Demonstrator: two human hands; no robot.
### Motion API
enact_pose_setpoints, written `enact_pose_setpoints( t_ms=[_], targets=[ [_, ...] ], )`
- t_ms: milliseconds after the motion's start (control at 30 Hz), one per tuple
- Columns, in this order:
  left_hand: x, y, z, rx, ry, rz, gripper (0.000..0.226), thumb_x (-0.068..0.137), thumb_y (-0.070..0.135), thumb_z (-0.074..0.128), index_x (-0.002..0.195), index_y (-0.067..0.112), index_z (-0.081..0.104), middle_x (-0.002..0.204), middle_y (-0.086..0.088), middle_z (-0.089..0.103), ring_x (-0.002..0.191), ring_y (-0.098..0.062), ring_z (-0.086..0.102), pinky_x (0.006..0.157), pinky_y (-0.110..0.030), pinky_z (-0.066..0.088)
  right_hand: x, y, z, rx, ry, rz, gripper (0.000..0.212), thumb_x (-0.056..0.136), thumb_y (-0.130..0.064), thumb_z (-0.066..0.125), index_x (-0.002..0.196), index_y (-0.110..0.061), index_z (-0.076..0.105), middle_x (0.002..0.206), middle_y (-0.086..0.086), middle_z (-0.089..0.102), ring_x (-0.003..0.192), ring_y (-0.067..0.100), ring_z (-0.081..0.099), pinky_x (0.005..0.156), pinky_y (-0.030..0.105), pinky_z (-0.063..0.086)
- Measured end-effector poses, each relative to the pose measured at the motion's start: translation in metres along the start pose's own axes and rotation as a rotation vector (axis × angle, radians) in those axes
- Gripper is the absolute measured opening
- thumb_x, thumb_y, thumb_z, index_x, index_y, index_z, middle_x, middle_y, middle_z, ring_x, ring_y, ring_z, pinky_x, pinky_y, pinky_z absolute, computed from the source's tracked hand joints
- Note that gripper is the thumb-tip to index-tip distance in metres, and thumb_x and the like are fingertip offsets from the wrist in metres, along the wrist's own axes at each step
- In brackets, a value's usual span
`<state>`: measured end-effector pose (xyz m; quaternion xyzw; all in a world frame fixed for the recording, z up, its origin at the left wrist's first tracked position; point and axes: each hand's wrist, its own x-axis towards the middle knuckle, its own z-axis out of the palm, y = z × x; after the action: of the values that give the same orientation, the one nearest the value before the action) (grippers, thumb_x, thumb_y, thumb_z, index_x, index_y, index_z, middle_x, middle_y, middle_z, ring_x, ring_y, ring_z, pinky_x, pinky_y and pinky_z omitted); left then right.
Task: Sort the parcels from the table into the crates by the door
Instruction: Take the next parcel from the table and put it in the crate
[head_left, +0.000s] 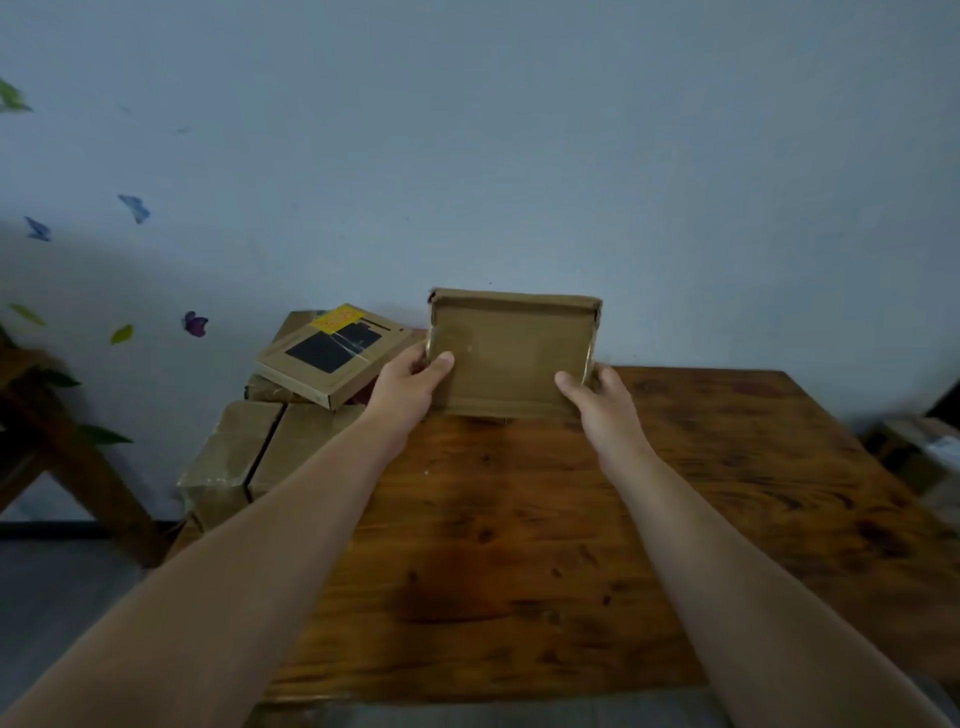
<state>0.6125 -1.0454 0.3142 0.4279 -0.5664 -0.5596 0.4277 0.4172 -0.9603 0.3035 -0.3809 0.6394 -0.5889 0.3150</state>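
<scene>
Head view: flat brown cardboard parcel, top flap folded, gripped at both ends by left hand and right hand, fingers curled round.

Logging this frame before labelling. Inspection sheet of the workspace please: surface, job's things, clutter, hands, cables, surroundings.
Surface: wooden table, knotty, darker patch mid-top.
Job's things: brown parcel held upright at the far side, lifted or resting unclear; flat parcel with yellow sticker tilted on a stack far left; two taped parcels side by side below it; crates not in view.
Clutter: nothing seen.
Hands: left hand grips the brown parcel's left edge, right hand its right edge.
Cables: nothing seen.
Surroundings: pale wall with butterfly stickers; wooden stand left; box on the floor right.
</scene>
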Motion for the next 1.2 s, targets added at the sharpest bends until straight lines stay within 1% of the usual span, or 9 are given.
enact_pose_setpoints(
  t_ms=[167,267,367,467,633,733,867,1033,1200],
  targets=[
    [-0.008,0.017,0.004,-0.036,0.031,-0.091,0.024,0.09,0.046,0.056,0.108,0.03,0.057,0.095,0.01,0.064,0.086,-0.013,0.061,0.072,-0.031,0.052,-0.015,-0.01,-0.019,0.04,-0.223,-0.06,0.065,0.076,-0.047,0.066,0.134,-0.027,0.043,0.121,-0.015,0.056,0.111,0.005,0.051,0.087,0.021,0.039],
    [-0.015,0.021,0.009,-0.028,-0.05,-0.091,0.028,0.081,0.048,0.067,0.101,0.029,0.061,0.097,0.005,0.069,0.092,-0.019,0.063,0.083,-0.039,0.049,-0.015,-0.011,-0.031,0.012,-0.224,-0.045,0.072,0.072,-0.025,0.078,0.136,-0.026,0.044,0.126,-0.006,0.058,0.116,0.013,0.053,0.096,0.032,0.046],
    [-0.02,0.019,0.016,0.019,-0.115,-0.038,0.024,0.075,0.027,0.077,0.093,0.031,0.061,0.095,0.007,0.071,0.092,-0.016,0.065,0.078,-0.033,0.049,-0.013,-0.01,-0.038,-0.08,-0.077,-0.048,0.066,0.082,-0.011,0.072,0.14,-0.024,0.043,0.128,-0.003,0.058,0.119,0.017,0.052,0.099,0.039,0.047],
    [-0.025,0.01,0.026,0.077,-0.101,0.012,0.025,0.078,0.011,0.074,0.089,0.031,0.063,0.095,0.01,0.069,0.091,-0.011,0.063,0.076,-0.029,0.048,-0.012,-0.006,-0.044,-0.082,0.012,-0.085,0.046,0.086,-0.012,0.067,0.129,-0.025,0.054,0.109,-0.015,0.061,0.108,0.014,0.053,0.087,0.029,0.048],
    [-0.028,0.01,0.027,0.166,-0.012,0.094,0.005,0.085,0.032,0.067,0.089,0.035,0.066,0.093,0.012,0.071,0.089,-0.009,0.065,0.071,-0.027,0.048,-0.011,-0.007,-0.046,-0.07,0.035,-0.106,0.02,0.087,-0.023,0.067,0.104,-0.033,0.061,0.107,-0.012,0.064,0.111,0.017,0.058,0.094,0.038,0.049],
    [-0.027,0.012,0.028,0.174,0.128,0.072,0.016,0.086,0.043,0.063,0.084,0.028,0.069,0.088,0.003,0.074,0.083,-0.015,0.068,0.076,-0.033,0.055,-0.013,-0.007,-0.045,-0.055,-0.005,-0.091,0.036,0.087,-0.023,0.068,0.122,-0.023,0.06,0.113,-0.009,0.065,0.111,0.014,0.059,0.088,0.032,0.051],
    [-0.028,0.015,0.029,0.109,0.193,-0.015,0.023,0.085,0.045,0.063,0.078,0.025,0.069,0.087,-0.002,0.073,0.085,-0.022,0.068,0.083,-0.041,0.054,-0.02,0.002,-0.046,-0.028,-0.199,-0.006,0.055,0.087,-0.027,0.067,0.138,-0.033,0.046,0.12,-0.011,0.061,0.109,0.01,0.058,0.085,0.029,0.049],
    [-0.028,0.018,0.033,0.0,-0.121,-0.067,0.013,0.084,0.032,0.068,0.097,0.033,0.068,0.092,0.009,0.074,0.094,-0.016,0.066,0.074,-0.033,0.048,-0.023,0.009,-0.046,0.049,-0.104,0.028,0.041,0.095,-0.027,0.055,0.133,-0.039,0.045,0.113,-0.016,0.063,0.099,0.004,0.062,0.084,0.032,0.051],
    [-0.027,0.014,0.05,0.04,-0.302,-0.062,0.048,0.084,0.016,0.068,0.123,0.039,0.051,0.106,0.01,0.064,0.095,-0.011,0.061,0.07,-0.028,0.047,-0.023,0.007,-0.063,-0.012,0.078,0.058,0.05,0.093,-0.036,0.057,0.139,-0.027,0.038,0.12,-0.008,0.057,0.107,0.015,0.056,0.091,0.04,0.046]
  ],
)
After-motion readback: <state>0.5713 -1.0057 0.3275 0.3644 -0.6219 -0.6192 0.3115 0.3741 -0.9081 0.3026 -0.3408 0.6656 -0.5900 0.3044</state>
